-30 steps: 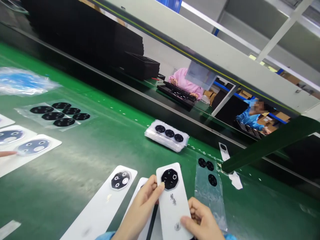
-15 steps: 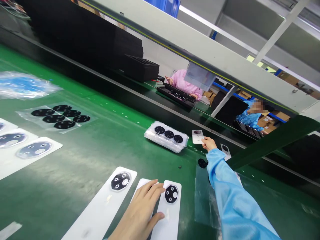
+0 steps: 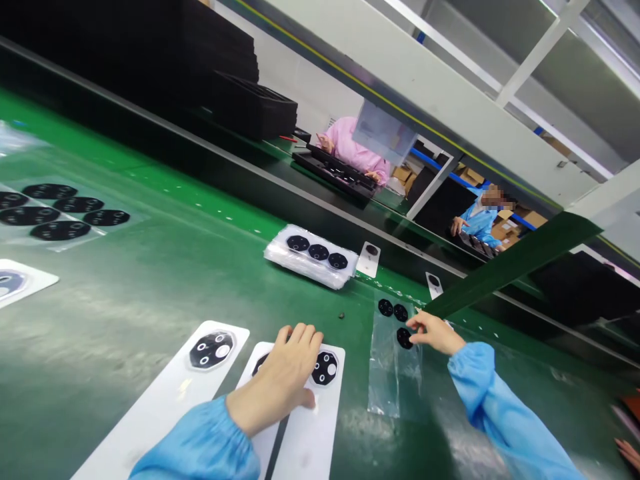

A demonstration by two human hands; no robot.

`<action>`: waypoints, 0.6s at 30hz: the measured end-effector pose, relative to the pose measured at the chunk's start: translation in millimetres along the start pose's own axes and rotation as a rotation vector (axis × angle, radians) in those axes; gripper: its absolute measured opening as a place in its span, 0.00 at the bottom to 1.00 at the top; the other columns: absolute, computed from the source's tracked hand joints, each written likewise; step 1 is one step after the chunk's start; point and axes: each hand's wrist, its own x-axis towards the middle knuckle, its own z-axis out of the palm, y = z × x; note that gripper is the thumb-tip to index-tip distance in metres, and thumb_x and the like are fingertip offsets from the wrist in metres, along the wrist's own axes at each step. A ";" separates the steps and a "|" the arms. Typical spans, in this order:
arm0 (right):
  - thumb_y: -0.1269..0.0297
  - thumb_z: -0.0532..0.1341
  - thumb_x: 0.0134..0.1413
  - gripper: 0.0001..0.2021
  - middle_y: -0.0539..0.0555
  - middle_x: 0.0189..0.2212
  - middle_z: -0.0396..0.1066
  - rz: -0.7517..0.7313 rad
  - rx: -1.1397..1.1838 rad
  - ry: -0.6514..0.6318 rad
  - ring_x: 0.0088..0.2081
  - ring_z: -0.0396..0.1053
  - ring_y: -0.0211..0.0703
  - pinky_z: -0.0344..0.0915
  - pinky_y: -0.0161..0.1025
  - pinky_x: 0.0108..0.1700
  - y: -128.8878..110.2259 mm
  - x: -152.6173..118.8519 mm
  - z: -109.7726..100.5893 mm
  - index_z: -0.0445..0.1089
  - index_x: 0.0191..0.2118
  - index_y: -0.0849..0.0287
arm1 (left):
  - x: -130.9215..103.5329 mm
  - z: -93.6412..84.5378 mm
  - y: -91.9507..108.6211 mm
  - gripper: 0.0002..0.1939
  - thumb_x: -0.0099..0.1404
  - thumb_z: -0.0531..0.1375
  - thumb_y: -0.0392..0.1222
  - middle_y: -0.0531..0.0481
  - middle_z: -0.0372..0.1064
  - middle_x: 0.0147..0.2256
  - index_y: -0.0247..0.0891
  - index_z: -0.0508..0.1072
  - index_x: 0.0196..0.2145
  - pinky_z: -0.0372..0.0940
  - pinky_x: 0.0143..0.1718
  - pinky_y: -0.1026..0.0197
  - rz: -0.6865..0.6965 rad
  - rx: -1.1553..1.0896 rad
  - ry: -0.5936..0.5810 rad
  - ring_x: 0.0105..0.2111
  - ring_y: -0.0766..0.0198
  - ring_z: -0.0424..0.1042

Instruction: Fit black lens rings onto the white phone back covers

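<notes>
My left hand [image 3: 285, 377] lies across two white phone-shaped panels, fingers stretched over their upper ends. It partly covers the ring-marked black camera disc on one; the right panel [image 3: 313, 427] shows its camera disc [image 3: 325, 368]. Another white panel [image 3: 155, 400] lies to the left. My right hand [image 3: 436, 332] reaches over a clear film [image 3: 385, 373] bearing several black octagonal stickers. Its thumb and forefinger are apart at the edge of the lowest sticker [image 3: 404, 338]; whether they touch it I cannot tell. A small white card [image 3: 369, 261] leans against the black ledge.
A stack of clear-wrapped sticker sheets [image 3: 310, 270] sits near the back ledge. Another film with black stickers [image 3: 60, 230] lies at left. A green post [image 3: 515, 263] slopes on the right. Two co-workers [image 3: 350, 150] sit beyond the ledge. Part of a person's hand [image 3: 627, 453] shows at lower right.
My right hand has let go of the small white card, now against the ledge, and moved down to the stickers on the film. My left hand stays over the panels; the view has shifted.
</notes>
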 end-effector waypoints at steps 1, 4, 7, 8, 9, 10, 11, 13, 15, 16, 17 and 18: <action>0.71 0.68 0.39 0.12 0.48 0.32 0.68 -0.010 -0.020 0.002 0.34 0.66 0.40 0.64 0.41 0.41 2.8 -6.4 5.1 0.70 0.34 0.58 | 1.7 -1.5 0.8 0.26 0.40 0.71 0.36 0.46 0.66 0.38 0.37 0.66 0.37 0.55 0.45 0.50 0.009 -0.002 -0.011 0.40 0.49 0.63; 0.73 0.68 0.34 0.19 0.48 0.36 0.65 -0.028 -0.057 0.016 0.35 0.65 0.41 0.62 0.39 0.40 5.9 -13.1 17.9 0.68 0.37 0.55 | 3.5 -4.9 3.1 0.24 0.38 0.71 0.34 0.48 0.65 0.36 0.37 0.65 0.33 0.55 0.44 0.51 0.027 -0.010 -0.046 0.40 0.51 0.62; 0.72 0.68 0.34 0.19 0.48 0.35 0.63 -0.028 -0.083 0.016 0.34 0.63 0.40 0.61 0.38 0.39 6.8 -10.0 23.6 0.66 0.36 0.55 | 4.3 -9.8 5.4 0.29 0.38 0.71 0.32 0.44 0.64 0.42 0.36 0.65 0.39 0.54 0.45 0.51 0.052 -0.037 -0.086 0.43 0.50 0.61; 0.72 0.68 0.34 0.18 0.47 0.35 0.63 -0.028 -0.090 0.012 0.34 0.63 0.39 0.61 0.38 0.39 7.2 -8.3 24.2 0.65 0.35 0.56 | 5.3 -11.4 6.0 0.32 0.37 0.71 0.31 0.43 0.64 0.43 0.36 0.64 0.40 0.54 0.45 0.51 0.060 -0.045 -0.102 0.43 0.50 0.61; 0.72 0.68 0.34 0.18 0.47 0.34 0.62 -0.029 -0.096 0.007 0.34 0.63 0.39 0.61 0.38 0.38 7.7 -6.5 24.5 0.65 0.35 0.56 | 6.9 -12.8 6.7 0.33 0.36 0.71 0.30 0.43 0.64 0.44 0.36 0.64 0.41 0.54 0.45 0.52 0.065 -0.051 -0.118 0.44 0.50 0.61; 0.71 0.68 0.36 0.17 0.47 0.34 0.62 -0.031 -0.099 0.001 0.33 0.63 0.39 0.61 0.38 0.38 8.3 -4.7 24.5 0.64 0.35 0.57 | 9.0 -13.9 7.2 0.34 0.35 0.72 0.30 0.43 0.64 0.43 0.36 0.64 0.41 0.54 0.45 0.52 0.064 -0.055 -0.132 0.43 0.49 0.62; 0.70 0.68 0.38 0.15 0.47 0.33 0.63 -0.033 -0.102 -0.006 0.33 0.63 0.38 0.61 0.38 0.37 8.9 -2.8 24.5 0.64 0.34 0.58 | 11.5 -14.5 7.7 0.34 0.33 0.72 0.30 0.44 0.64 0.42 0.36 0.65 0.40 0.54 0.45 0.52 0.061 -0.057 -0.144 0.43 0.49 0.62; 0.69 0.66 0.42 0.12 0.48 0.32 0.63 -0.035 -0.100 -0.017 0.32 0.63 0.37 0.61 0.38 0.36 9.8 0.6 24.4 0.64 0.34 0.60 | 16.5 -14.6 8.4 0.34 0.30 0.73 0.29 0.45 0.64 0.40 0.36 0.65 0.37 0.55 0.44 0.51 0.046 -0.061 -0.164 0.42 0.47 0.61; 0.70 0.67 0.40 0.13 0.47 0.31 0.62 -0.036 -0.094 -0.015 0.30 0.62 0.36 0.61 0.37 0.35 10.3 2.5 24.7 0.63 0.32 0.60 | 19.5 -13.9 8.4 0.34 0.28 0.73 0.29 0.44 0.63 0.39 0.35 0.65 0.35 0.55 0.43 0.51 0.031 -0.072 -0.178 0.42 0.46 0.61; 0.71 0.68 0.37 0.15 0.46 0.30 0.62 -0.036 -0.089 -0.005 0.30 0.61 0.36 0.61 0.36 0.34 10.5 2.6 25.2 0.62 0.31 0.59 | 19.7 -13.7 8.0 0.33 0.28 0.73 0.29 0.44 0.63 0.40 0.35 0.65 0.35 0.56 0.43 0.51 0.026 -0.081 -0.180 0.42 0.46 0.61; 0.73 0.69 0.33 0.17 0.46 0.29 0.61 -0.035 -0.085 0.012 0.29 0.60 0.36 0.61 0.36 0.34 10.6 1.8 26.0 0.61 0.30 0.58 | 18.8 -13.8 7.3 0.32 0.30 0.73 0.29 0.43 0.62 0.40 0.34 0.65 0.34 0.56 0.43 0.51 0.022 -0.092 -0.180 0.42 0.46 0.60; 0.74 0.69 0.31 0.18 0.45 0.29 0.61 -0.035 -0.081 0.034 0.29 0.60 0.36 0.61 0.35 0.33 10.8 0.3 27.2 0.60 0.30 0.57 | 16.9 -14.1 6.3 0.30 0.32 0.72 0.30 0.43 0.62 0.41 0.35 0.65 0.35 0.56 0.43 0.51 0.024 -0.100 -0.178 0.43 0.47 0.60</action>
